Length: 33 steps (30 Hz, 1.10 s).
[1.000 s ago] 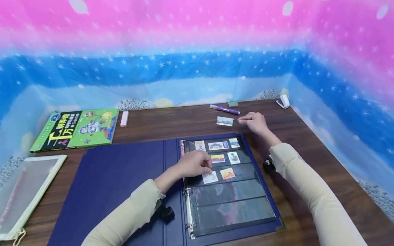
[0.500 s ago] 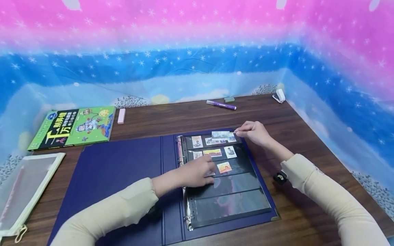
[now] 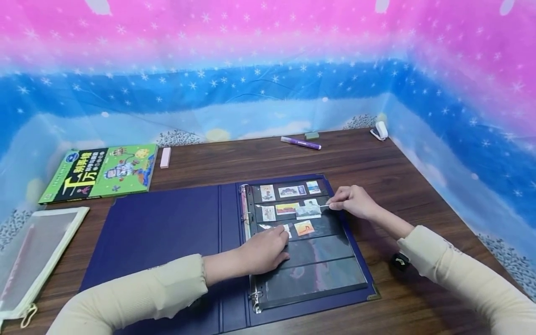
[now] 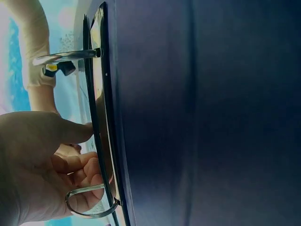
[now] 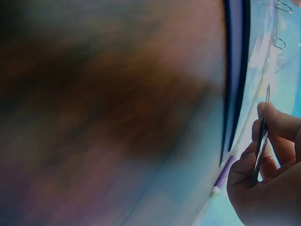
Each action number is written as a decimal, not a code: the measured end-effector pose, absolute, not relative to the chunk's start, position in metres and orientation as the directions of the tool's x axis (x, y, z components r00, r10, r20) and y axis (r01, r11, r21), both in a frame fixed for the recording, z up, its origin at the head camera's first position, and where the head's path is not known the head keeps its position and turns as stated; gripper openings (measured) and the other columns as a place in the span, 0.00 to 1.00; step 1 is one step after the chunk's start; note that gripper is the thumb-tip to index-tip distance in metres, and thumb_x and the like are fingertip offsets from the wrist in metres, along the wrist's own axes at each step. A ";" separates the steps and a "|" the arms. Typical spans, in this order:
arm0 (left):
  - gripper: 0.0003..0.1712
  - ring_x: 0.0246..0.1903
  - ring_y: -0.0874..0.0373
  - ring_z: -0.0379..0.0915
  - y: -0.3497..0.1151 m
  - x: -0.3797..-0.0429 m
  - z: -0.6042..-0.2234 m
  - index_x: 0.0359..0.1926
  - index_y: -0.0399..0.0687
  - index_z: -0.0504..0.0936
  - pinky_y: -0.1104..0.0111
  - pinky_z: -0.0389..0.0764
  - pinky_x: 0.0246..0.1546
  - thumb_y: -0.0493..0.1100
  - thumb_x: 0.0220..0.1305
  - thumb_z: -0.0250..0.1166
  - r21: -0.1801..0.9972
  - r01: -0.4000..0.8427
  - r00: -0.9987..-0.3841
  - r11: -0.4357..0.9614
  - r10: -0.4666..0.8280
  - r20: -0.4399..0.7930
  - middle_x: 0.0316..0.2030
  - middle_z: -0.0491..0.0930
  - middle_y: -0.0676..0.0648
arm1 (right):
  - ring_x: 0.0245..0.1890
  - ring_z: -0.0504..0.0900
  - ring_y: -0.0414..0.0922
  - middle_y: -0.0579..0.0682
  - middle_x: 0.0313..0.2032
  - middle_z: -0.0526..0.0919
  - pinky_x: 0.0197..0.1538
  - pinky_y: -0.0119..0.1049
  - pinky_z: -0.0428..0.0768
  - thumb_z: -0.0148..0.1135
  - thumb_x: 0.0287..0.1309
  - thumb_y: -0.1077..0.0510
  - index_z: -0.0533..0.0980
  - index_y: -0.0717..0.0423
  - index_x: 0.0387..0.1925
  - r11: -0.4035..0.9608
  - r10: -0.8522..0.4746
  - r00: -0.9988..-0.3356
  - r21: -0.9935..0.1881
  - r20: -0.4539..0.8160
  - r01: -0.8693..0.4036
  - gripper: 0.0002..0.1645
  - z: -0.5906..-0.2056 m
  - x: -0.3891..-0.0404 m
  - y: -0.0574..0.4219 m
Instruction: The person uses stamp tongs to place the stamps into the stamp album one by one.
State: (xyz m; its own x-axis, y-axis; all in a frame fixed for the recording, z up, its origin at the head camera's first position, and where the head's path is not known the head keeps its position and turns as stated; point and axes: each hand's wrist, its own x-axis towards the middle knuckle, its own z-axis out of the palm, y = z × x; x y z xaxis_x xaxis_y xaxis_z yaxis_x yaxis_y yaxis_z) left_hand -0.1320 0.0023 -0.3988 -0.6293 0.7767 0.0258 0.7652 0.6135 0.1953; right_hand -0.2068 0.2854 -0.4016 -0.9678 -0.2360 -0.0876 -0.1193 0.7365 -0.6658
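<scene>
My right hand [image 3: 353,202] pinches a pair of metal tweezers [image 5: 261,149] between thumb and fingers. At their tips is a pale grey-green postage stamp [image 3: 308,212], held over the second row of the black album page [image 3: 314,279] and overlapping a stamp there. My left hand [image 3: 264,250] rests on the page near the rings with relaxed, bent fingers, partly covering a stamp in the third row. The blue ring-binder stamp album [image 3: 167,228] lies spread out. Several stamps sit in its upper three rows, among them an orange stamp [image 3: 304,228].
A green book [image 3: 125,170] and a pink-white eraser [image 3: 165,158] lie at the back left, a mesh zip pouch [image 3: 42,256] in front of them. Along the back are a purple marker [image 3: 300,143], a small green block [image 3: 311,136] and a white stapler [image 3: 379,131].
My right hand has brought the tweezers and stamp from the table behind the album down over the page's second row. My left hand has lowered onto the page.
</scene>
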 end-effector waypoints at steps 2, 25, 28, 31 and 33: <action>0.14 0.30 0.62 0.70 0.003 -0.132 -0.399 0.34 0.42 0.74 0.70 0.77 0.34 0.48 0.59 0.63 0.202 0.762 -0.634 0.615 0.773 0.037 0.32 0.73 0.49 | 0.31 0.74 0.39 0.49 0.31 0.83 0.36 0.30 0.69 0.66 0.52 0.57 0.86 0.54 0.33 0.749 -0.239 -0.966 -0.651 -0.095 -0.121 0.07 -0.402 -0.204 0.291; 0.21 0.46 0.50 0.62 0.012 -0.162 -0.394 0.37 0.48 0.76 0.57 0.66 0.51 0.52 0.46 0.73 0.400 0.653 -0.661 0.643 0.742 -0.114 0.50 0.67 0.44 | 0.26 0.72 0.38 0.48 0.28 0.82 0.31 0.30 0.68 0.66 0.52 0.58 0.86 0.54 0.31 0.798 -0.216 -0.974 -0.588 -0.071 -0.134 0.06 -0.403 -0.201 0.312; 0.36 0.43 0.50 0.63 0.017 -0.167 -0.391 0.48 0.46 0.72 0.60 0.68 0.49 0.53 0.39 0.77 0.401 0.616 -0.682 0.678 0.714 -0.158 0.49 0.69 0.43 | 0.26 0.72 0.38 0.48 0.28 0.82 0.31 0.30 0.68 0.66 0.52 0.58 0.86 0.53 0.31 0.800 -0.213 -0.975 -0.584 -0.061 -0.138 0.06 -0.403 -0.202 0.313; 0.45 0.45 0.49 0.66 0.021 -0.172 -0.389 0.54 0.42 0.70 0.59 0.68 0.52 0.53 0.34 0.79 0.419 0.577 -0.697 0.702 0.690 -0.196 0.50 0.72 0.41 | 0.25 0.72 0.37 0.47 0.27 0.82 0.31 0.29 0.68 0.66 0.52 0.58 0.86 0.53 0.31 0.797 -0.218 -0.975 -0.586 -0.051 -0.147 0.06 -0.403 -0.203 0.313; 0.47 0.48 0.48 0.67 0.022 -0.174 -0.389 0.54 0.41 0.70 0.57 0.65 0.59 0.53 0.32 0.79 0.434 0.559 -0.700 0.706 0.683 -0.209 0.50 0.74 0.42 | 0.25 0.72 0.37 0.47 0.27 0.82 0.31 0.29 0.68 0.66 0.52 0.58 0.86 0.53 0.31 0.795 -0.222 -0.974 -0.587 -0.045 -0.154 0.06 -0.402 -0.203 0.313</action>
